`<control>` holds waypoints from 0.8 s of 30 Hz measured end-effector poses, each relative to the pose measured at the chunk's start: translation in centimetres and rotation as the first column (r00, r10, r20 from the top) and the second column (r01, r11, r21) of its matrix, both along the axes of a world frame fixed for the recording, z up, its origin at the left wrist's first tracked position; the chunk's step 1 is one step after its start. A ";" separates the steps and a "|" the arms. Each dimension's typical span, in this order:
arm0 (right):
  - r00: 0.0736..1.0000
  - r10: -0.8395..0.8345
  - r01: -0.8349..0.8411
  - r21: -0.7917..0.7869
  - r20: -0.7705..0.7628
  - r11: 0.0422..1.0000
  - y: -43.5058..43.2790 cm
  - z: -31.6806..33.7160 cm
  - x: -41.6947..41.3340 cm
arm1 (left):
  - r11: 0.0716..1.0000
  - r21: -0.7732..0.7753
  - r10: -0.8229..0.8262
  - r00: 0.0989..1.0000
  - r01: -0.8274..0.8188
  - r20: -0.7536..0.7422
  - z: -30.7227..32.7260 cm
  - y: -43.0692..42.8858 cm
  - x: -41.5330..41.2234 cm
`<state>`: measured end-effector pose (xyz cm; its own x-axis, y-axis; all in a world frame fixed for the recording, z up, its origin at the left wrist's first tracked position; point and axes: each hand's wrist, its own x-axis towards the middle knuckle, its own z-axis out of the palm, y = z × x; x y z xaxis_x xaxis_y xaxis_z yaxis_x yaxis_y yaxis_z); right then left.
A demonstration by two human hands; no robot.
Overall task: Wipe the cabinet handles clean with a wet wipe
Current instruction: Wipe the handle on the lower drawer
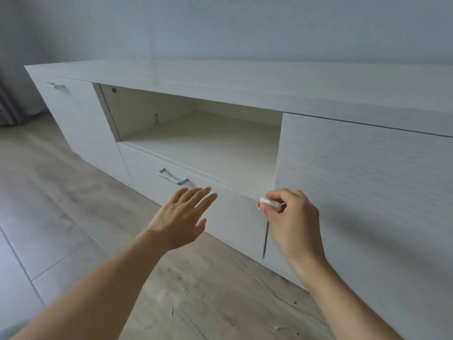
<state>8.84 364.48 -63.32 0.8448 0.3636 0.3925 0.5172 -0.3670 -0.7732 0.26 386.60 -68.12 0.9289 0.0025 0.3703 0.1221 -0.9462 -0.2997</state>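
A low white cabinet (220, 77) is seen from above, standing on a wood-look floor (73, 192). The left hand (182, 217) is held flat and released, fingers straight and spread, in front of the drawer front (232, 217); whether it touches the panel cannot be told. The right hand (291, 217) is curled, and a small white item with an orange edge, taken to be the wet wipe (269, 204), is pinched between thumb and fingertips near the drawer's upper right corner; whether it is folded or in a sachet cannot be told. The drawer handle (173, 177), a metal bar, lies just beyond the left fingertips and is touched by neither hand. A left door handle (57, 86) is noted far off at the cabinet's end. An open shelf (208, 143) sits above the drawer, and a right door (367, 180) beside it; a dark vertical strip (266, 239) at that door's edge may be a handle or a gap. The step is judged as preparation: no handle is being wiped. Next, the wipe would need to be opened out, carried left to the drawer handle, and wrapped round the bar.
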 end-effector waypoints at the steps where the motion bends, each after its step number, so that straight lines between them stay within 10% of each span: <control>1: 1.000 0.006 -0.006 -0.004 -0.023 1.000 1.9 -0.6 -0.3 | 1.000 -0.006 0.003 1.000 -0.003 -0.005 -0.1 1.9 -0.3; 13: 0.955 -0.168 0.190 0.069 -0.243 0.979 23.9 -7.0 -3.4 | 0.988 -0.049 -0.149 0.988 0.148 -0.030 -3.3 25.9 2.6; 24: 0.851 -0.465 0.517 0.225 -0.245 0.826 30.9 -8.0 -2.7 | 0.908 -0.192 -0.326 0.916 0.372 0.232 -7.9 29.5 6.2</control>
